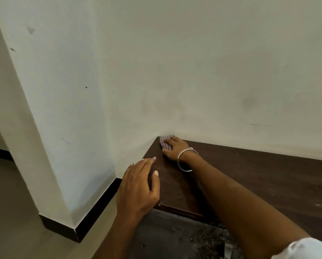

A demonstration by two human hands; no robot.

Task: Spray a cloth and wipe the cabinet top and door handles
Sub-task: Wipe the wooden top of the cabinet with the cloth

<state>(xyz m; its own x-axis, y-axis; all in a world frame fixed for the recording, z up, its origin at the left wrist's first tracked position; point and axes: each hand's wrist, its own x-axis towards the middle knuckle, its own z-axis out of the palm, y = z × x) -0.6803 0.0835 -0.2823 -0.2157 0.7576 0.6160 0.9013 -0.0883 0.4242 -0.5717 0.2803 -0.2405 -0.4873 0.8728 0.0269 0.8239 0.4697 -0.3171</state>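
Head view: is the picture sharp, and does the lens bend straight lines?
Head view: slightly soft overall, light even and dim; the wall edges lean and bow from the wide lens; the cloth under the right hand is small, its pattern blurred; the left hand is clearer.

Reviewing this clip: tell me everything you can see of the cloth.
The cloth is small, with a fine checked pattern in purple or reddish and white; it looks like woven fabric. It lies bunched flat on the dark wooden cabinet top, pushed into the far left corner where the top meets the wall. The right hand presses down on it, covering its right side, so its full shape is hidden. Whether it is damp cannot be told.
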